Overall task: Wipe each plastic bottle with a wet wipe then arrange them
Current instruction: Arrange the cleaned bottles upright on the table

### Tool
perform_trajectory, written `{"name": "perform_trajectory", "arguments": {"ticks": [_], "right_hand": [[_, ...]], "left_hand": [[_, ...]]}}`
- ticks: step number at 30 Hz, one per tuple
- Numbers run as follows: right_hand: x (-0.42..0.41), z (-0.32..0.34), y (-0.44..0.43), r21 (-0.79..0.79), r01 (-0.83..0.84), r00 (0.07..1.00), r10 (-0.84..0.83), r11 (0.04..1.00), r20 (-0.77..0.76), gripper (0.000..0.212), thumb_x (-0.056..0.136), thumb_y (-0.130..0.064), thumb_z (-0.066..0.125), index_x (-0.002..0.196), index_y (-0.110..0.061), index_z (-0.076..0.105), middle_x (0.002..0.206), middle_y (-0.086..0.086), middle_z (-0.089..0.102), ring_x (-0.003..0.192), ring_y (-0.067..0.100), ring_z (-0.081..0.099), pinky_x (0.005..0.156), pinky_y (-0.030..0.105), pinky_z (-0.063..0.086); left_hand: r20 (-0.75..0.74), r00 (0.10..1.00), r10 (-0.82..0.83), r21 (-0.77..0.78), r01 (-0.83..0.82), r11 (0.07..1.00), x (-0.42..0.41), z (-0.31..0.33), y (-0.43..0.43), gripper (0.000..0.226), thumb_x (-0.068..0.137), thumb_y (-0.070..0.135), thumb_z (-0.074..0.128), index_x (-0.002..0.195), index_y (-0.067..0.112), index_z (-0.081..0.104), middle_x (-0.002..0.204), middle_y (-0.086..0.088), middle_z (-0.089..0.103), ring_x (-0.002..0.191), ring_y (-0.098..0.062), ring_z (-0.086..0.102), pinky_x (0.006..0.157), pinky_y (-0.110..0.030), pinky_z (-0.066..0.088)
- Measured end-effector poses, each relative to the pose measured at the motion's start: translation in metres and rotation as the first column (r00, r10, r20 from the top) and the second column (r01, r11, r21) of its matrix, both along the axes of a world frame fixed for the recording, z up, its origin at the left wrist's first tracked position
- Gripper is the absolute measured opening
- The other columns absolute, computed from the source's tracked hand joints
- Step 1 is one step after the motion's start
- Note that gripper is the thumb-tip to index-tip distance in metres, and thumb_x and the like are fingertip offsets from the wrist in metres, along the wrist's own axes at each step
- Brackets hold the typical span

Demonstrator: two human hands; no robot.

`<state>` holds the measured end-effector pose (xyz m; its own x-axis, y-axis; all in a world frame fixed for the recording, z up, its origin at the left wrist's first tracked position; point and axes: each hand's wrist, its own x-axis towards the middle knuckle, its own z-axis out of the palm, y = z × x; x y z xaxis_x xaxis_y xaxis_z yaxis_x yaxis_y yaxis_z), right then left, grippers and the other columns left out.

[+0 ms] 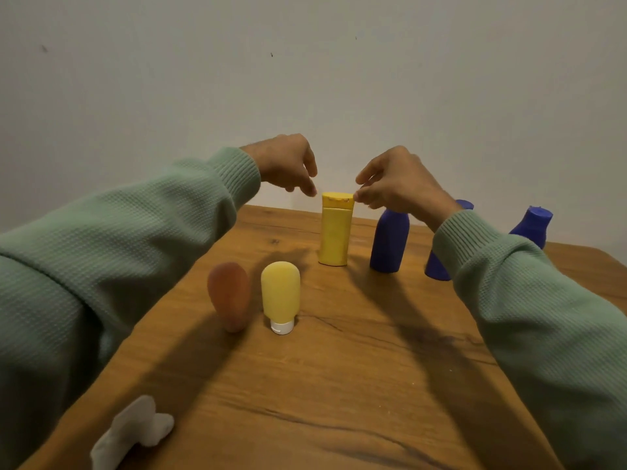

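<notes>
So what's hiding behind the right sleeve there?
A blue bottle stands on the table behind the right sleeve. Only its base and a bit of its cap show; the sleeve covers its middle, so its full shape cannot be seen.

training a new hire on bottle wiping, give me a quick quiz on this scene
1. How many blue bottles stand on the table?
2. True or false: the left hand holds the wet wipe.
3. The small yellow tube stands on: A its white cap, B its side, C another bottle.
Key: 1 three; 2 false, the wet wipe lies on the table near the front edge; 3 A.
</notes>
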<state>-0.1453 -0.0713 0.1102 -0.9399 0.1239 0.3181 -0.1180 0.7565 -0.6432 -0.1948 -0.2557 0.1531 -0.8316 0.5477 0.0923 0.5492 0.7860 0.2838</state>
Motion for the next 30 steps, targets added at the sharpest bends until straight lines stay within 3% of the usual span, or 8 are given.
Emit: {"name": "perform_trajectory", "arguments": {"ticks": [5,10,14,17,22,24,30], "right_hand": [[0.032,0.016,-0.020,-0.144,-0.292,0.936,0.313,0.946,0.158,0.022,0.076,-0.008,0.075,0.097,-0.004,0.069,0.089,0.010,0.072,0.079,0.018,0.071,0.066,0.022,0.057],[0.047,0.004,-0.046,-0.054,-0.451,0.831,0.441,0.891,0.338,0.034,0.072,-0.018,0.078,0.104,-0.012,0.069,0.094,0.000,0.073,0.085,0.013,0.070,0.073,0.024,0.056],[0.054,-0.016,-0.066,-0.002,-0.487,0.831,0.465,0.873,0.306,0.039,0.074,-0.023,0.078,0.108,-0.009,0.068,0.096,0.002,0.072,0.078,0.010,0.070,0.069,0.022,0.057],[0.054,-0.030,-0.073,-0.003,-0.488,0.839,0.470,0.873,0.274,0.039,0.074,-0.022,0.078,0.108,-0.006,0.069,0.096,0.004,0.073,0.076,0.011,0.070,0.068,0.024,0.058],[0.050,-0.043,-0.078,0.005,-0.483,0.847,0.466,0.876,0.255,0.030,0.078,-0.019,0.074,0.105,-0.007,0.071,0.095,0.004,0.073,0.075,0.013,0.070,0.068,0.028,0.059],[0.048,-0.045,-0.079,-0.016,-0.480,0.848,0.468,0.877,0.248,0.028,0.078,-0.018,0.073,0.104,-0.007,0.071,0.093,0.004,0.073,0.074,0.014,0.070,0.067,0.028,0.059],[0.029,-0.035,-0.080,-0.037,-0.409,0.898,0.410,0.912,0.158,0.026,0.078,-0.016,0.073,0.101,-0.004,0.071,0.087,0.007,0.073,0.073,0.016,0.070,0.068,0.030,0.059]], "left_hand": [[0.095,0.996,0.005,-0.105,0.005,0.994,0.033,0.015,-0.029,0.027,0.088,0.013,0.066,0.116,0.013,0.069,0.098,0.005,0.069,0.099,-0.015,0.066,0.091,-0.032,0.050],[0.182,0.982,0.041,-0.319,0.019,0.947,0.061,0.011,-0.047,0.040,0.082,0.011,0.069,0.121,0.019,0.065,0.116,0.005,0.064,0.112,-0.016,0.057,0.104,-0.039,0.044],[0.208,0.977,0.043,-0.407,0.047,0.912,0.071,-0.006,-0.053,0.054,0.081,0.028,0.076,0.131,0.023,0.056,0.126,0.006,0.058,0.118,-0.017,0.052,0.104,-0.039,0.040],[0.175,0.984,0.021,-0.410,0.054,0.910,0.073,-0.018,-0.054,0.051,0.081,0.036,0.075,0.128,0.019,0.061,0.124,0.005,0.063,0.114,-0.017,0.057,0.097,-0.034,0.045],[0.119,0.991,-0.069,-0.419,0.113,0.901,0.068,-0.038,-0.052,0.035,0.085,0.036,0.072,0.112,0.015,0.071,0.092,0.006,0.068,0.075,-0.007,0.058,0.071,-0.025,0.047],[0.094,0.991,-0.091,-0.399,0.121,0.909,0.064,-0.041,-0.052,0.029,0.085,0.034,0.072,0.107,0.015,0.072,0.084,0.007,0.067,0.070,-0.007,0.057,0.065,-0.024,0.045],[-0.026,0.996,-0.084,-0.322,0.072,0.944,0.042,-0.032,-0.051,0.021,0.083,0.029,0.075,0.097,0.013,0.073,0.080,0.003,0.067,0.070,-0.011,0.057,0.065,-0.028,0.046]]}}
